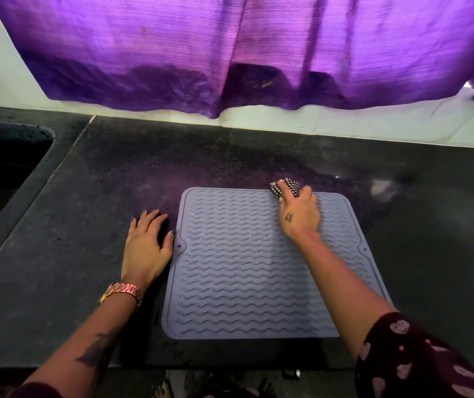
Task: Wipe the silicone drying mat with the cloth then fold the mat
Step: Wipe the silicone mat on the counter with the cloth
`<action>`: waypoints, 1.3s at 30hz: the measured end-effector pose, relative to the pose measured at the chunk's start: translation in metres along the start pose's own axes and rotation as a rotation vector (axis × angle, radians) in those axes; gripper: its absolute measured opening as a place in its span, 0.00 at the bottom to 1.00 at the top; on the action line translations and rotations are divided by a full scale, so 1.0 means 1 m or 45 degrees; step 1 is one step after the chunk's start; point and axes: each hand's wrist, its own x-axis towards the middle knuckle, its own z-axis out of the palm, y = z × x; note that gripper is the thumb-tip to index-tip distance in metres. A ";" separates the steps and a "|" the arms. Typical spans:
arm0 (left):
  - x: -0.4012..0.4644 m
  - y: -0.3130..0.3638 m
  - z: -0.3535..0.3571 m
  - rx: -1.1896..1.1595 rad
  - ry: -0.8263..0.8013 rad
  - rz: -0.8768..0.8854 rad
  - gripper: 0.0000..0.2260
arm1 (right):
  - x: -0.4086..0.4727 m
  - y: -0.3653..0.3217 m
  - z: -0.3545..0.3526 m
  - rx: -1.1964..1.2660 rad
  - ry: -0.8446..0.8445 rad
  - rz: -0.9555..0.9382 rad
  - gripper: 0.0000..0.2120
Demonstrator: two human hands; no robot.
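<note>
Flat on the dark stone counter (115, 173) lies the grey silicone drying mat (247, 271), wavy ribs up. At the mat's far edge the right hand (300, 211) presses a bunched checkered cloth (284, 188), fingers curled over it. Just beside the mat's left edge, the left hand (147, 245) rests spread, thumb touching the rim.

the mat (247, 271) lies flat on the counter (86, 225) in front of me. my left hand (147, 245) rests on the counter just left of the mat. my right hand (300, 212) presses the cloth (283, 186) at the mat's far edge. the sink (3, 168) sits well left of the mat; the curtain (230, 53) hangs behind it.
</note>
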 end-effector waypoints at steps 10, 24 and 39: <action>-0.001 0.001 -0.001 0.014 0.001 -0.002 0.19 | 0.009 0.077 -0.017 -0.087 0.055 0.213 0.21; 0.000 0.001 -0.001 -0.028 -0.003 0.003 0.19 | -0.031 0.031 -0.040 0.297 0.167 0.376 0.22; -0.001 0.002 -0.002 -0.037 0.000 0.029 0.18 | -0.122 -0.149 0.017 0.276 -0.132 -0.381 0.23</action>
